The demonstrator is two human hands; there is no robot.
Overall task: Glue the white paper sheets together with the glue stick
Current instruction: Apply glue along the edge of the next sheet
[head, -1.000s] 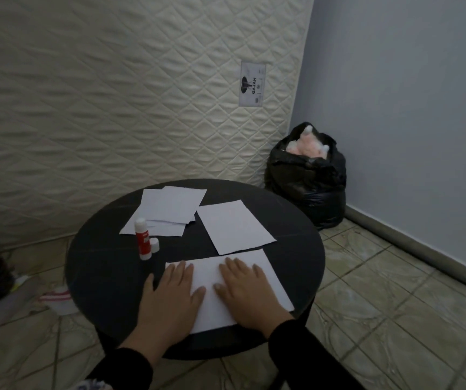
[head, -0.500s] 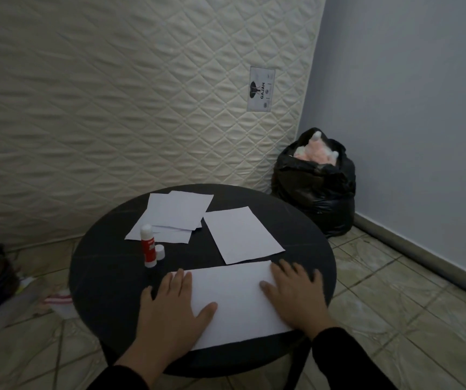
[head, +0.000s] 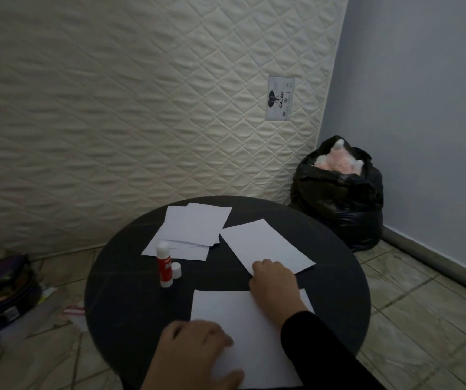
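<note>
Since a second ago the right hand (head: 272,282) has left the near sheet (head: 243,333) and reached forward to the single sheet (head: 265,246) beyond it, fingers curled at its near corner; whether they pinch it I cannot tell. Left hand (head: 195,350) rests on the near sheet's left edge, fingers loosely bent. Left of the right hand stands the uncapped glue stick (head: 164,266), its cap (head: 176,270) touching it, a loose stack of sheets (head: 192,229) behind. Judging by this, the next sheet is being fetched; gluing follows. All sits on a round dark table (head: 119,291), mattress (head: 142,108) and black bag (head: 338,198) beyond.
</note>
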